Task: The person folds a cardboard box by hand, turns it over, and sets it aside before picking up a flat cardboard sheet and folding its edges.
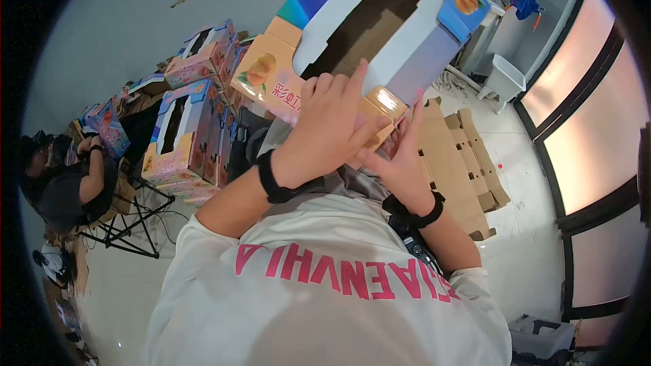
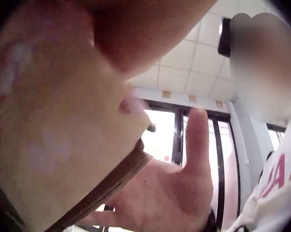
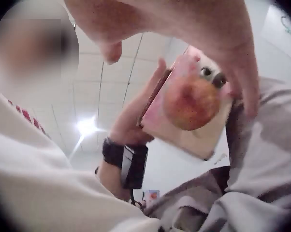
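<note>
A printed cardboard carton with peach pictures and a long slot in its top stands tilted in front of my body. My left hand holds its near top edge, several fingers bent at the slot's rim and the index finger pointing away. Beside the near corner is my right hand, fingers straight and thumb apart. The right wrist view shows the carton's peach-printed end below that hand's spread fingers, with the left palm against an edge. In the left wrist view a plain panel fills the left side.
Several similar cartons are stacked to the left, near a person handling another one. Flattened brown cardboard lies on the floor at right. A white basin stands by the windows, and a grey case sits at lower right.
</note>
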Action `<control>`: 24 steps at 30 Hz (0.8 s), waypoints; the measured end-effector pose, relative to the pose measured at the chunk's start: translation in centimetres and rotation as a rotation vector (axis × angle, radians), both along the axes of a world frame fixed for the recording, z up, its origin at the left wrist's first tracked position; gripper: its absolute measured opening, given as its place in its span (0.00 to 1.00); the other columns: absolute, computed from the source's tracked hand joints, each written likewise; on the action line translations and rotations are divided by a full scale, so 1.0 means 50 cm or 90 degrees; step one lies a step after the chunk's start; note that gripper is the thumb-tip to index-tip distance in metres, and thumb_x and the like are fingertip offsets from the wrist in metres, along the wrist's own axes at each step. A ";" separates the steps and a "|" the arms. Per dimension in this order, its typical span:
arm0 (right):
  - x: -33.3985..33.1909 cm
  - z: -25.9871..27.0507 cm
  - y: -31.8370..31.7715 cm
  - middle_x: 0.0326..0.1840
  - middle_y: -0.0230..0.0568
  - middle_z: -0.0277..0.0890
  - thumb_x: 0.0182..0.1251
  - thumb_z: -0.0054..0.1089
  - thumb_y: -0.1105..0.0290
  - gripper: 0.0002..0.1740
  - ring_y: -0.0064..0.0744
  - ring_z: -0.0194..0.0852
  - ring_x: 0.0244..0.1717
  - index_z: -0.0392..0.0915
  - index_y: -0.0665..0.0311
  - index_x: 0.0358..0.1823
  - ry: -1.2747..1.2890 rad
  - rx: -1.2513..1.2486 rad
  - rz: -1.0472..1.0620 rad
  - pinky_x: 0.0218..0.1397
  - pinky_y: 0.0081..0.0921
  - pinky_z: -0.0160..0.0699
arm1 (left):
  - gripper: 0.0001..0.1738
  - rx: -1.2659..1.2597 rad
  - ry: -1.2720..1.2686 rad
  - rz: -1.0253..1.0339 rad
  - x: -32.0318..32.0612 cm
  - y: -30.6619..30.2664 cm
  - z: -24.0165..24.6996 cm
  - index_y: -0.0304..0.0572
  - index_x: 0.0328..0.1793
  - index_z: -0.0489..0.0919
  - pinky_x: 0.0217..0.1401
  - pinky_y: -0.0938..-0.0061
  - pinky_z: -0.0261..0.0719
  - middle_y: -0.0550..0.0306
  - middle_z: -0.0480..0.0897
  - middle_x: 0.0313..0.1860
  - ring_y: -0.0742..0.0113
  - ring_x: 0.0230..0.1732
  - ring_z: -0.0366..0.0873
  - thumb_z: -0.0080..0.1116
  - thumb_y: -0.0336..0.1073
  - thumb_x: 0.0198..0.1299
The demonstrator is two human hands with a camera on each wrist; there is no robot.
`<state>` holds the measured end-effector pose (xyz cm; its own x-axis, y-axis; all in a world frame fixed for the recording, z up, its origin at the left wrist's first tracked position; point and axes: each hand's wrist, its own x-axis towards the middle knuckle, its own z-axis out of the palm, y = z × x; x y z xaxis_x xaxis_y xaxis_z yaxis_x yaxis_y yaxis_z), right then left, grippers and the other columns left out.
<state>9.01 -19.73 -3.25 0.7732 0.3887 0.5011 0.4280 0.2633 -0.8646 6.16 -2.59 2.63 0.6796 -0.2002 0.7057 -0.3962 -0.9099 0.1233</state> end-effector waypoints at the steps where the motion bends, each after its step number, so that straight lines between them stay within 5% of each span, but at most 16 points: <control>1: 0.015 -0.006 -0.001 0.82 0.57 0.50 0.67 0.70 0.65 0.63 0.48 0.60 0.77 0.23 0.59 0.85 0.009 0.019 0.001 0.77 0.45 0.61 | 0.45 0.037 -0.004 -0.029 -0.006 0.006 0.003 0.26 0.72 0.68 0.60 0.53 0.63 0.40 0.76 0.53 0.44 0.53 0.70 0.62 0.58 0.63; 5: 0.067 -0.026 -0.033 0.78 0.55 0.59 0.70 0.64 0.73 0.56 0.41 0.64 0.75 0.29 0.61 0.85 0.123 0.128 0.062 0.77 0.37 0.63 | 0.34 0.096 -0.238 0.095 -0.057 0.103 0.051 0.34 0.74 0.70 0.70 0.52 0.62 0.39 0.75 0.62 0.41 0.65 0.68 0.61 0.46 0.66; 8: 0.077 -0.022 -0.061 0.77 0.54 0.61 0.71 0.61 0.76 0.52 0.38 0.64 0.74 0.34 0.61 0.86 0.171 0.162 0.115 0.77 0.34 0.62 | 0.35 -0.161 -0.260 0.137 -0.040 0.211 0.037 0.35 0.74 0.70 0.71 0.57 0.66 0.44 0.77 0.64 0.49 0.67 0.72 0.65 0.43 0.65; 11: 0.080 -0.028 -0.066 0.78 0.53 0.61 0.71 0.61 0.74 0.52 0.38 0.63 0.75 0.35 0.60 0.86 0.091 0.103 0.115 0.77 0.33 0.61 | 0.36 -0.495 0.168 -0.007 -0.039 0.234 0.029 0.33 0.73 0.70 0.68 0.65 0.72 0.49 0.80 0.62 0.60 0.64 0.76 0.68 0.43 0.64; 12: 0.073 -0.019 -0.067 0.78 0.53 0.61 0.71 0.62 0.73 0.52 0.38 0.62 0.76 0.35 0.59 0.86 0.068 0.074 0.101 0.77 0.33 0.61 | 0.36 -0.352 0.076 -0.015 -0.037 0.230 0.015 0.32 0.73 0.70 0.64 0.72 0.75 0.51 0.81 0.60 0.69 0.61 0.78 0.68 0.42 0.64; 16: 0.057 -0.020 -0.099 0.78 0.52 0.61 0.70 0.63 0.72 0.53 0.38 0.64 0.75 0.35 0.60 0.86 0.040 -0.044 0.036 0.76 0.34 0.63 | 0.38 -0.546 0.170 -0.085 -0.085 0.203 -0.009 0.34 0.75 0.67 0.66 0.69 0.74 0.50 0.79 0.63 0.66 0.62 0.76 0.70 0.35 0.60; 19: 0.027 -0.002 -0.133 0.79 0.54 0.60 0.71 0.61 0.74 0.50 0.38 0.67 0.72 0.38 0.61 0.86 -0.260 -0.375 -0.218 0.75 0.33 0.64 | 0.40 -0.518 0.177 -0.150 -0.117 0.156 -0.019 0.35 0.75 0.64 0.67 0.67 0.74 0.51 0.77 0.62 0.64 0.63 0.75 0.71 0.34 0.59; 22: 0.018 0.008 -0.101 0.80 0.52 0.59 0.73 0.58 0.74 0.43 0.38 0.70 0.69 0.45 0.62 0.85 0.035 0.085 -0.084 0.74 0.34 0.66 | 0.43 -0.467 0.130 -0.166 -0.129 0.119 -0.024 0.36 0.76 0.61 0.69 0.66 0.72 0.51 0.72 0.67 0.65 0.66 0.72 0.72 0.34 0.58; 24: 0.029 -0.005 -0.114 0.80 0.49 0.60 0.76 0.54 0.74 0.38 0.35 0.68 0.70 0.49 0.63 0.84 0.029 0.079 -0.110 0.75 0.34 0.64 | 0.47 -0.443 0.122 -0.200 -0.124 0.123 -0.025 0.36 0.79 0.57 0.70 0.65 0.72 0.50 0.67 0.72 0.63 0.70 0.69 0.72 0.32 0.58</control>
